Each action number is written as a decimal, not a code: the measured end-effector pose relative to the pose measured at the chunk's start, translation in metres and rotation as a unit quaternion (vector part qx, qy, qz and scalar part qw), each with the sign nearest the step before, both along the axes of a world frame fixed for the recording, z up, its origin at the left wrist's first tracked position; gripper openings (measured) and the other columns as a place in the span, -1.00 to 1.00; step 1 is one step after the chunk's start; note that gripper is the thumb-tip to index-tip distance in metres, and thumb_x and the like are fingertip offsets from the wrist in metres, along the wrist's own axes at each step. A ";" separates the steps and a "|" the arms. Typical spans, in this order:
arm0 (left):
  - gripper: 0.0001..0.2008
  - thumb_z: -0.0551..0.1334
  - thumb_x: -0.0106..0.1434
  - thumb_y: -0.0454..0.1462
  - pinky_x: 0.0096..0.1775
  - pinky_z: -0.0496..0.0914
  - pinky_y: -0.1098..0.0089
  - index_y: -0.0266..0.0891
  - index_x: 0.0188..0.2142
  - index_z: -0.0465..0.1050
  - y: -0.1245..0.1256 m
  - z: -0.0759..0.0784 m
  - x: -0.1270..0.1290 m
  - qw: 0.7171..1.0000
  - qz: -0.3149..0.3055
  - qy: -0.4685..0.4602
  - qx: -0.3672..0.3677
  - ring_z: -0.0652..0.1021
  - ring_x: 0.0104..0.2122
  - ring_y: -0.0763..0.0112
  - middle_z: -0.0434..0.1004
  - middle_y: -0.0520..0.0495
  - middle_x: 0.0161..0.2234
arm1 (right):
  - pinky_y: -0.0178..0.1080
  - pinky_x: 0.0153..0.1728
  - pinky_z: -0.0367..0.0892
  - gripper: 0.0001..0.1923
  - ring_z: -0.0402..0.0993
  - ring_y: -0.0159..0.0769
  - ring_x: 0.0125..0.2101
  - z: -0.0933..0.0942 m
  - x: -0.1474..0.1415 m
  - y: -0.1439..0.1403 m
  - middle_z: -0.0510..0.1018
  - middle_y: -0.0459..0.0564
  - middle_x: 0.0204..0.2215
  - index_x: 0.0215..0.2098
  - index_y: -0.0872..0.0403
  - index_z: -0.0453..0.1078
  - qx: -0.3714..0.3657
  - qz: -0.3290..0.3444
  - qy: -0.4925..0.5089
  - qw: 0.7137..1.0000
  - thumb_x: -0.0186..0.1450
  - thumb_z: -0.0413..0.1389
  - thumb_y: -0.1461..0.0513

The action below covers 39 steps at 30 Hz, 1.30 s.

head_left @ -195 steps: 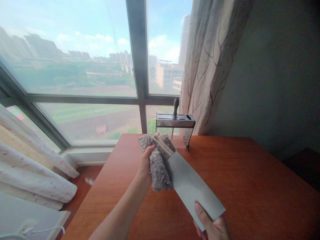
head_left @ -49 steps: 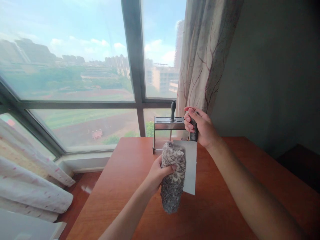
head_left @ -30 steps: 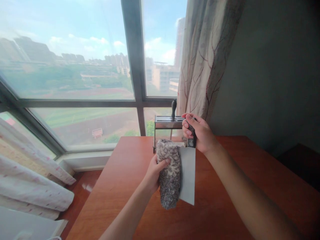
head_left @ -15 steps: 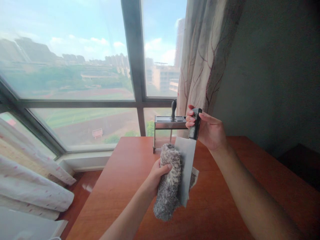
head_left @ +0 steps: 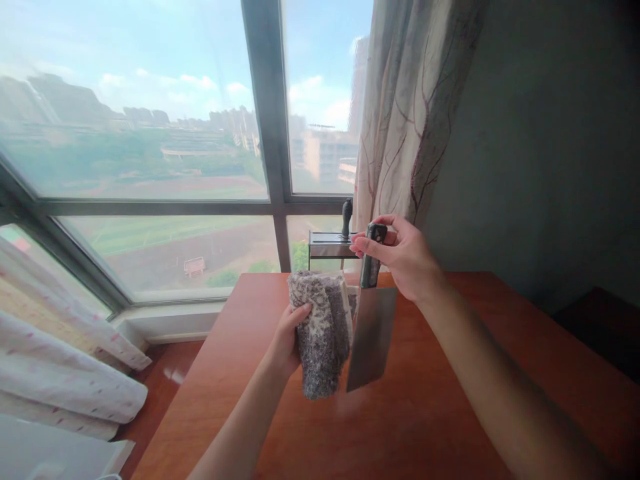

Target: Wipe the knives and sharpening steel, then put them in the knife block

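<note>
My right hand (head_left: 405, 257) grips the black handle of a cleaver (head_left: 371, 333), whose broad steel blade hangs point-down above the wooden table (head_left: 450, 400). My left hand (head_left: 287, 337) clutches a folded grey fluffy cloth (head_left: 323, 333) just left of the blade, its edge close to or touching the steel. Behind both hands, at the table's far edge, stands a metal knife rack (head_left: 330, 245) with one black handle sticking up from it.
A patterned curtain (head_left: 410, 113) hangs at the back right beside a dark wall (head_left: 540, 147). A large window (head_left: 150, 147) fills the left. White fabric (head_left: 65, 387) lies low at the left, off the table.
The cleaver blade has turned, showing its darker flat side, and the cloth has come off the blade and shifted left and up. My right hand has regripped the handle slightly leftward.
</note>
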<state>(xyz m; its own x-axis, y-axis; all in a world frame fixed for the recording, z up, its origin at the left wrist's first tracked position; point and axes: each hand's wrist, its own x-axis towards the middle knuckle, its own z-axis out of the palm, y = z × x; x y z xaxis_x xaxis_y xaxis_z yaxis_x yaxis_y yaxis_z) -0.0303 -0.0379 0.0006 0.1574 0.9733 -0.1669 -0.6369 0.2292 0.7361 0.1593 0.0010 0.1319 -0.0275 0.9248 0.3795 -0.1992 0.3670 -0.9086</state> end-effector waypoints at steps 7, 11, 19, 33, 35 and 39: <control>-0.57 0.41 -0.03 -0.27 -0.26 0.46 0.31 -0.24 -0.14 0.44 -0.011 0.005 0.009 0.997 -0.027 0.049 0.059 0.59 -0.31 0.20 0.60 -0.14 -0.23 | -0.23 -0.38 0.45 -0.63 0.56 -0.23 -0.40 -0.010 -0.022 -0.003 0.60 -0.09 -0.44 -0.23 -0.02 0.38 0.062 -0.089 -0.154 0.982 0.04 0.33 0.13; -0.53 0.43 -0.03 -0.30 -0.23 0.44 0.35 -0.23 -0.09 0.43 -0.017 0.004 0.021 0.984 -0.085 0.106 0.116 0.56 -0.26 0.22 0.59 -0.13 -0.22 | -0.20 -0.31 0.44 -0.71 0.55 -0.21 -0.36 -0.012 -0.031 0.000 0.61 -0.06 -0.40 -0.23 -0.01 0.42 0.092 -0.121 -0.188 0.970 0.09 0.29 0.10; -0.59 0.43 -0.05 -0.28 -0.28 0.41 0.42 -0.28 -0.17 0.47 -0.016 -0.003 0.030 0.981 -0.069 0.131 0.126 0.52 -0.35 0.34 0.59 -0.09 -0.30 | -0.22 -0.37 0.38 -0.72 0.49 -0.24 -0.41 0.005 -0.006 0.015 0.56 -0.07 -0.41 -0.18 0.00 0.41 0.118 -0.115 -0.441 0.882 0.15 0.23 0.12; -0.59 0.39 -0.01 -0.25 -0.26 0.39 0.40 -0.26 -0.13 0.44 -0.005 0.004 0.033 0.943 0.052 0.255 0.205 0.53 -0.27 0.25 0.59 -0.07 -0.26 | -0.25 -0.41 0.43 -0.72 0.45 -0.29 -0.43 0.005 -0.008 0.006 0.50 -0.10 -0.46 -0.16 0.02 0.39 0.074 -0.028 -0.424 0.902 0.15 0.23 0.20; -0.59 0.39 -0.01 -0.26 -0.27 0.39 0.40 -0.27 -0.13 0.45 -0.004 0.003 0.031 0.936 0.063 0.275 0.213 0.54 -0.27 0.23 0.60 -0.08 -0.25 | -0.25 -0.41 0.46 -0.73 0.47 -0.27 -0.38 0.012 -0.008 0.009 0.50 -0.10 -0.41 -0.17 0.00 0.37 0.071 -0.019 -0.382 0.921 0.15 0.23 0.21; -0.63 0.38 0.00 -0.27 -0.25 0.40 0.38 -0.28 -0.16 0.47 0.000 -0.006 0.028 0.926 0.032 0.296 0.231 0.54 -0.26 0.21 0.60 -0.10 -0.25 | -0.24 -0.46 0.52 -0.76 0.51 -0.23 -0.32 0.036 -0.006 0.019 0.49 -0.09 -0.39 -0.22 -0.02 0.36 0.042 0.022 -0.283 0.958 0.15 0.23 0.27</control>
<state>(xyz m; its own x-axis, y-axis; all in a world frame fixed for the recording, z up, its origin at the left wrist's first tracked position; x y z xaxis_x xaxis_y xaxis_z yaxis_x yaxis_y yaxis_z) -0.0027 -0.0383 -0.0052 0.1107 0.9664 0.2321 -0.0919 -0.2226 0.9706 0.1538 0.0199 0.1676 -0.2893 0.8848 0.3653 0.2989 0.4460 -0.8436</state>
